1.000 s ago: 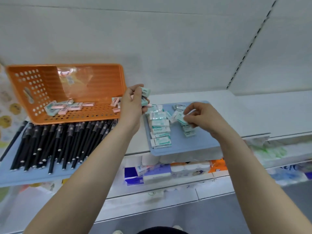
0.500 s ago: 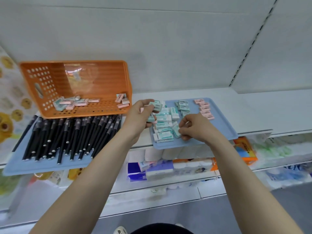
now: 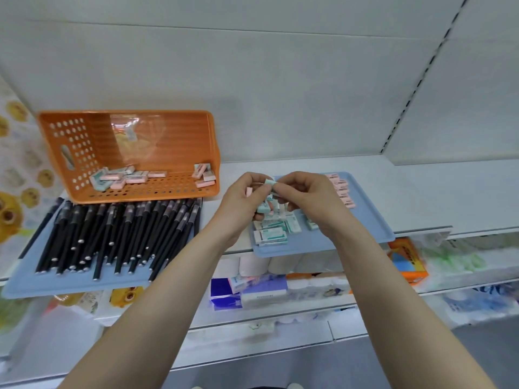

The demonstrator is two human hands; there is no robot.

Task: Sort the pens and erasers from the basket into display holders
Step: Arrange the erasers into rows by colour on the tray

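Observation:
An orange basket (image 3: 168, 136) lies tipped on the shelf with several pink and teal erasers (image 3: 123, 176) inside. Black pens (image 3: 112, 231) cover the left blue tray (image 3: 33, 282). The right blue tray (image 3: 368, 220) carries teal erasers (image 3: 271, 235) in front and a row of pink erasers (image 3: 342, 192) at its far right. My left hand (image 3: 241, 200) holds a small bunch of erasers above that tray. My right hand (image 3: 306, 195) pinches a teal eraser (image 3: 269, 182) at the top of that bunch. Both hands meet over the tray.
The white shelf (image 3: 421, 192) runs on to the right of the tray, with a white back wall behind. Below the shelf edge sit tissue packs (image 3: 261, 293), an orange box (image 3: 408, 259) and wrapped goods.
My right hand rose from the tray's teal erasers and came to my left hand, pinching an eraser held there. My left hand stayed above the tray with its bunch.

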